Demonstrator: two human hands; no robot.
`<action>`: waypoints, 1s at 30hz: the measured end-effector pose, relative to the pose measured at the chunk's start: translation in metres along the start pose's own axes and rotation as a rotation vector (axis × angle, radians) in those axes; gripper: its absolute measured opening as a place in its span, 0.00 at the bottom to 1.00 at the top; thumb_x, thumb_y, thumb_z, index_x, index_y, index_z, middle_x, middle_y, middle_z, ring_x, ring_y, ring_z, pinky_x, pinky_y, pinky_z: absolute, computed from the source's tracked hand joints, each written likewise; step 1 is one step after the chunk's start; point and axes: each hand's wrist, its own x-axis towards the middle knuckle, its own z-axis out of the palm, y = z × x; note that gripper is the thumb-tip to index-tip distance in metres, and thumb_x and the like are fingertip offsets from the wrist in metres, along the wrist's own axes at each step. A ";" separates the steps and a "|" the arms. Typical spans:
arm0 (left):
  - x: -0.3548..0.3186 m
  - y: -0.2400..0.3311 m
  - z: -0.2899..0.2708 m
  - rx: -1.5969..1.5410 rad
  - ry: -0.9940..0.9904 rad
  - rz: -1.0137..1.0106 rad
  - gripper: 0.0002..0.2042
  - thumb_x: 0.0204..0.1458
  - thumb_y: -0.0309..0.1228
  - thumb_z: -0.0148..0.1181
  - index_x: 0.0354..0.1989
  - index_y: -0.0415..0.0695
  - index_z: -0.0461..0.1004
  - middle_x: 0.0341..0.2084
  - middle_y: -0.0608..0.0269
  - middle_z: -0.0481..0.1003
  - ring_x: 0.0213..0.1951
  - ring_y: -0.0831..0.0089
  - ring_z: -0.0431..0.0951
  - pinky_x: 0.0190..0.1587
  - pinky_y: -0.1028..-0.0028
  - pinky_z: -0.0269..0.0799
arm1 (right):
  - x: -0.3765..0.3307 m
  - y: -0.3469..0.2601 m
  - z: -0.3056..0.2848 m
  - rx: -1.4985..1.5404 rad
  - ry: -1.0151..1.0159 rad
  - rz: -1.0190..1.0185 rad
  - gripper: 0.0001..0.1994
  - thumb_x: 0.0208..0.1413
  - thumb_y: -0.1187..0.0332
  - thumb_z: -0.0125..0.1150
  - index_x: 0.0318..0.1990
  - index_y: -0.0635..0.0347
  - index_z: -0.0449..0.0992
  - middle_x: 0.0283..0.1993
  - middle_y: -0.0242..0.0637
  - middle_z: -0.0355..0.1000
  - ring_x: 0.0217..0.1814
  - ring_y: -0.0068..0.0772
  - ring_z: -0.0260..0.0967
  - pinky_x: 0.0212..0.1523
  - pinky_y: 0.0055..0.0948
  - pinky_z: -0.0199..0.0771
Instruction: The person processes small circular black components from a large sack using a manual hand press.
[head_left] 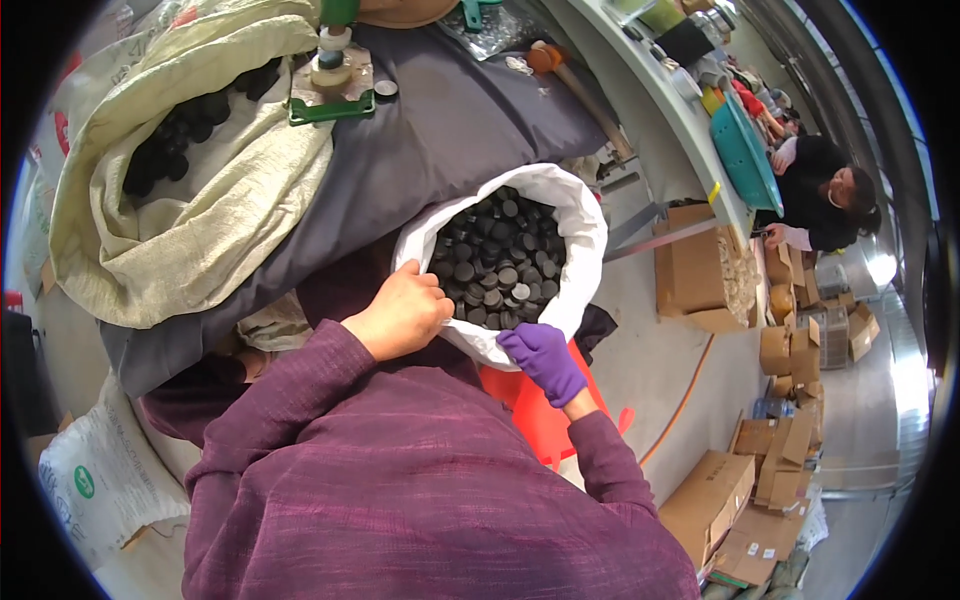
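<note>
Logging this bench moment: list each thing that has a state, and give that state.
white sack: open, full of black discs
left hand: bare, gripping the sack rim
right hand: purple-gloved, gripping the sack rim
yellowish sack: open, holding black discs
cardboard box: flaps open

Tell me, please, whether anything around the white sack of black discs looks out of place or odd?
Only the hands differ: the right hand wears a purple glove, the left hand is bare. Both grip the rim of the white sack of round black discs; nothing has spilled.
</note>
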 end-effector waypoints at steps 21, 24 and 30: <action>-0.059 -0.072 -0.201 0.376 0.666 -0.597 0.15 0.42 0.27 0.68 0.40 0.41 0.76 0.37 0.53 0.77 0.43 0.55 0.75 0.46 0.61 0.72 | 0.220 -0.089 -0.003 0.447 0.288 -0.395 0.12 0.64 0.71 0.56 0.52 0.67 0.74 0.37 0.24 0.71 0.37 0.14 0.66 0.40 0.16 0.69; -0.084 -0.095 -0.234 0.782 0.646 -0.770 0.26 0.42 0.29 0.68 0.54 0.41 0.71 0.52 0.47 0.72 0.55 0.50 0.70 0.58 0.61 0.67 | 0.254 -0.106 0.016 0.707 0.177 -0.307 0.13 0.64 0.72 0.55 0.52 0.67 0.74 0.38 0.25 0.72 0.37 0.15 0.66 0.39 0.17 0.69; -0.096 -0.156 -0.258 1.032 0.283 -1.292 0.43 0.42 0.39 0.68 0.70 0.53 0.55 0.68 0.48 0.55 0.67 0.45 0.56 0.61 0.44 0.57 | 0.264 -0.109 0.037 0.456 0.348 -0.418 0.10 0.61 0.71 0.58 0.46 0.68 0.77 0.36 0.33 0.77 0.37 0.20 0.71 0.40 0.23 0.72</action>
